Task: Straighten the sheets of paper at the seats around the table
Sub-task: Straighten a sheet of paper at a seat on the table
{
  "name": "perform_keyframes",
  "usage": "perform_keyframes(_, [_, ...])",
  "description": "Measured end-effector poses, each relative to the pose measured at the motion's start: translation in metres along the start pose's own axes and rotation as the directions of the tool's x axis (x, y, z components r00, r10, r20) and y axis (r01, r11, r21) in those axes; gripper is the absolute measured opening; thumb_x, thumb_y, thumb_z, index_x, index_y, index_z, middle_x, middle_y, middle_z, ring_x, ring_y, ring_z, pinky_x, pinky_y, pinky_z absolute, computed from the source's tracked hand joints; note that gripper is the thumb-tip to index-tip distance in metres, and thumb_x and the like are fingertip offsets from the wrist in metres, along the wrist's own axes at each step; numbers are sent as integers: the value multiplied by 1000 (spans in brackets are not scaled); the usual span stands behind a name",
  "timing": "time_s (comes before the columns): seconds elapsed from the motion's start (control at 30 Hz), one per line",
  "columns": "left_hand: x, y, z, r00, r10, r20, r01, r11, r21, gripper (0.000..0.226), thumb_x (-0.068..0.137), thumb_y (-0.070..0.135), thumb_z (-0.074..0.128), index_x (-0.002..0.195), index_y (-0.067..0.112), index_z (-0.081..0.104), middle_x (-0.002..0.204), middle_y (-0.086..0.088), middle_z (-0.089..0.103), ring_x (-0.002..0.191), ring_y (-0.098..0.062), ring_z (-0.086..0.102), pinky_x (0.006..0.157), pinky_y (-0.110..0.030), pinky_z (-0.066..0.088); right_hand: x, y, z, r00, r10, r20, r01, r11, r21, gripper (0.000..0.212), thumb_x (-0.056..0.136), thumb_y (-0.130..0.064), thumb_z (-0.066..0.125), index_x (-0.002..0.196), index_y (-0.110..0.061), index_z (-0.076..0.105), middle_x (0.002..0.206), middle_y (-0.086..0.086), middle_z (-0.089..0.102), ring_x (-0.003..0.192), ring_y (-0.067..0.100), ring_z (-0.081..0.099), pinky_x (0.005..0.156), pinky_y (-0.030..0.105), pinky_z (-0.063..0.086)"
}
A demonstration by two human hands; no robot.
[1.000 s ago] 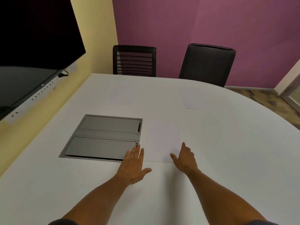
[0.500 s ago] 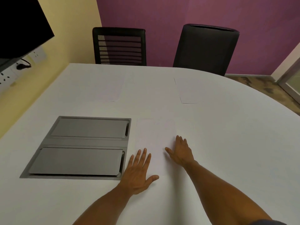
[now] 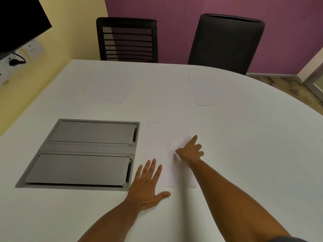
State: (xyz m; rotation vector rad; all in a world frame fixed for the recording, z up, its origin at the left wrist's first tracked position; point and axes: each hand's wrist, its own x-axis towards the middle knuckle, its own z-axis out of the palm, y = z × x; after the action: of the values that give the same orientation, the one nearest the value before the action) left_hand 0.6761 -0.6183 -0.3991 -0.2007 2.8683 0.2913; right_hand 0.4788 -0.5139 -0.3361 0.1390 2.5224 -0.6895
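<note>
A white sheet of paper lies on the white table, just right of the grey hatch. My left hand rests flat, fingers spread, on the sheet's near left corner. My right hand presses on the sheet's right side, index finger stretched forward, other fingers curled. Two more sheets lie farther off: one sheet before the mesh chair, another sheet before the solid chair, slightly skewed.
A grey recessed cable hatch with two lids sits in the table to the left. A mesh-backed chair and a solid black chair stand at the far edge. A dark screen and wall sockets are at the left.
My right hand has slid forward onto the sheet's right side, with the index finger now pointing out. My left hand has stayed at the near left corner. The view has shifted slightly.
</note>
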Motion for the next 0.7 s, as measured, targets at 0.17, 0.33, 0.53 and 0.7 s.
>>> perform_keyframes(0.17, [1,-2,0,1000,2,14,-3,1000,17,102,77,93,5,150,30,-29,156,0,-42,144,-22,-37,121,-49,-13,1,7,-4,999,-6,-39,11,993,121,87,86,-17,66,153,-12,12,138,20,41,115,41,56,94,46,51])
perform_keyframes(0.33, [4,-2,-5,1000,9,19,-9,1000,-15,103,78,92,5,152,27,-26,157,0,-39,146,-22,-34,121,-49,-14,3,25,-11,996,4,-90,28,936,350,22,80,0,51,96,-1,66,97,17,70,84,34,65,77,38,57])
perform_keyframes(0.53, [12,-14,-40,988,-153,-4,150,973,-178,99,88,81,24,156,22,-19,162,-5,-26,151,-25,-21,123,-47,-7,-11,50,-3,1000,21,-5,-15,841,540,12,80,-3,58,80,-11,67,79,7,68,68,24,59,65,33,52])
perform_keyframes(0.7, [-8,-27,-72,921,-389,13,352,819,-454,90,98,53,50,158,19,-8,166,-12,8,152,-31,9,123,-44,12,-46,70,11,994,-1,111,-70,769,636,9,84,-4,63,90,1,67,80,13,65,70,24,56,66,36,48])
